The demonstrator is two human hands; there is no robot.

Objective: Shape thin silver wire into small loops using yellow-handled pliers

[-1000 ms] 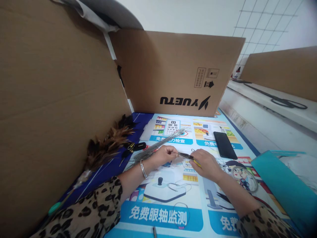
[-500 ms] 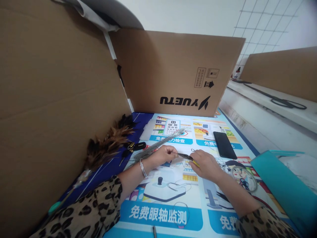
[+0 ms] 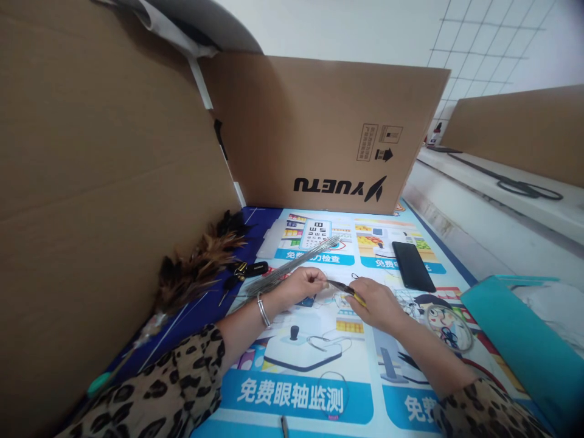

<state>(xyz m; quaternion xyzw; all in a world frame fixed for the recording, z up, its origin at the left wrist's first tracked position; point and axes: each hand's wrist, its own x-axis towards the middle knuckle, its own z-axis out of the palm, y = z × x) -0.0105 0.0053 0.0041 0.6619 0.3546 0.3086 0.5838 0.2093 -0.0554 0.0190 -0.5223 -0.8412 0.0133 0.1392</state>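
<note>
Right hand (image 3: 375, 301) is closed around the yellow handle of the pliers (image 3: 341, 286); the pliers point left, nose right by the left fingertips. Left hand (image 3: 305, 287) is pinched shut, thumb to fingers. Can't tell what's in the pinch, too small, nor whether the plier nose touches the fingers.

Pliers sit above the middle of the printed tabletop cover (image 3: 298, 360), between the two hands. Bundle of thin metal rods (image 3: 294, 267) lies diagonally just beyond the left hand and forearm. Bracelet (image 3: 263, 311) on the left wrist; leopard-print sleeves (image 3: 182, 371) on both arms.

Nearby: black phone (image 3: 413, 266) flat, beyond and right of the right hand. Keys (image 3: 240, 271) left of the rods, feather duster (image 3: 201, 258) left of those — leaning near the cardboard side panel (image 3: 100, 152). Teal box (image 3: 520, 340) at far right. Thin loop (image 3: 347, 389) lies flat, nearer the wearer.
</note>
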